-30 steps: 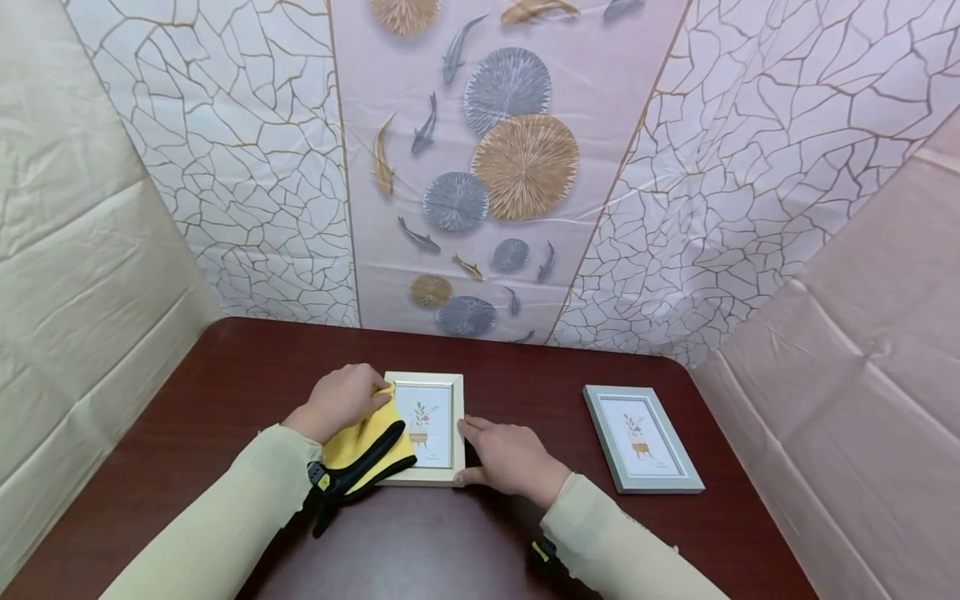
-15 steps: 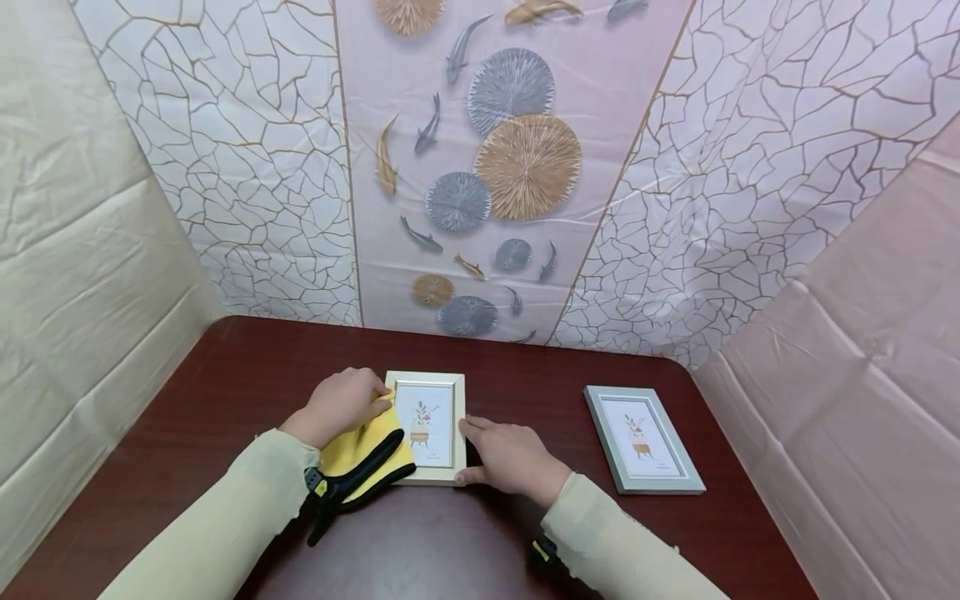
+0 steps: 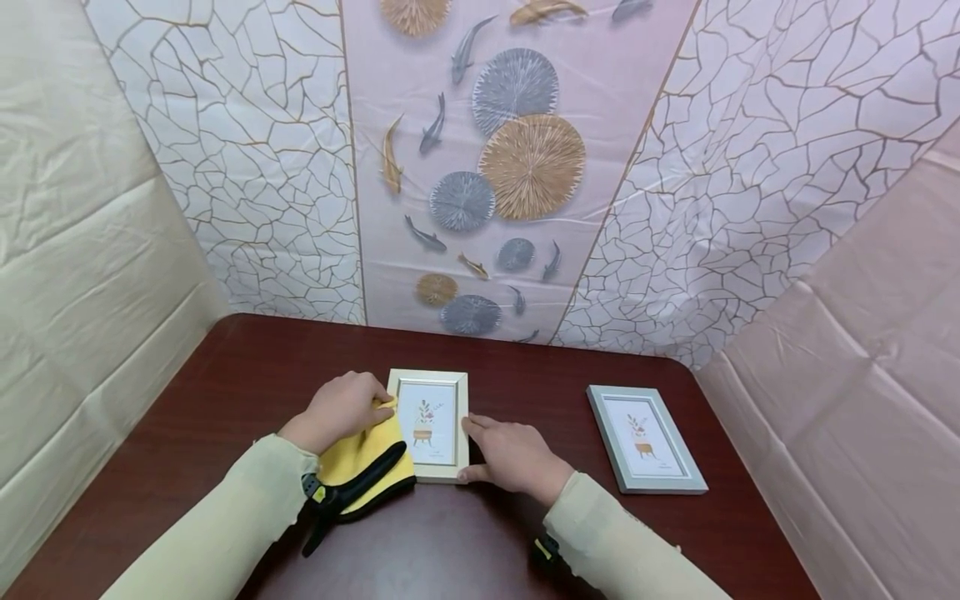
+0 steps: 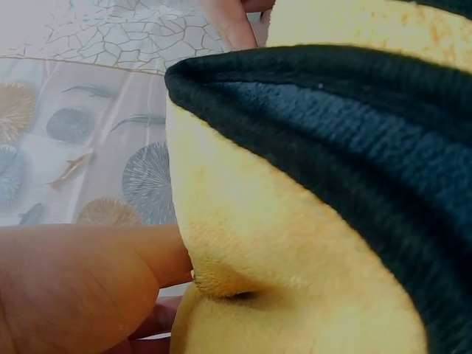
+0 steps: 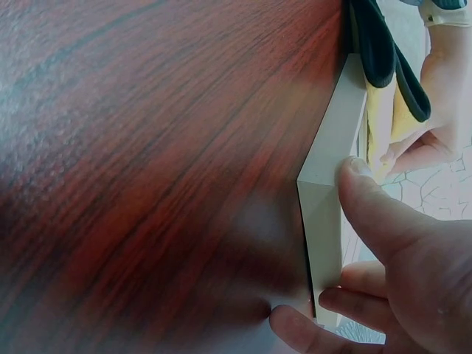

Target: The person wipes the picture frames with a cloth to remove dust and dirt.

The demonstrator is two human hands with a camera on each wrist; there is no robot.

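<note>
A cream picture frame (image 3: 462, 433) lies face up on the dark red-brown table (image 3: 465, 550), with a potted-plant print inside. My left hand (image 3: 341, 408) pinches a yellow cloth (image 3: 367, 454) with black edging at the frame's left side. The cloth covers the frame's lower left part and fills most of the left wrist view. My right hand (image 3: 517, 454) holds the frame's right side. In the right wrist view its thumb (image 5: 361, 177) is on the rim near the front corner, with fingertips farther along the same side. Some left fingertips are hidden by the cloth.
A second picture frame (image 3: 600, 417), pale grey with a similar print, lies face up to the right of my right hand. Patterned wall hangings (image 3: 480, 275) stand behind the table. Pale fabric walls (image 3: 112, 350) close in both sides.
My left hand has slid slightly toward me along the cream frame's left side with the cloth, baring more of the print. My right hand stays at the frame's right side.
</note>
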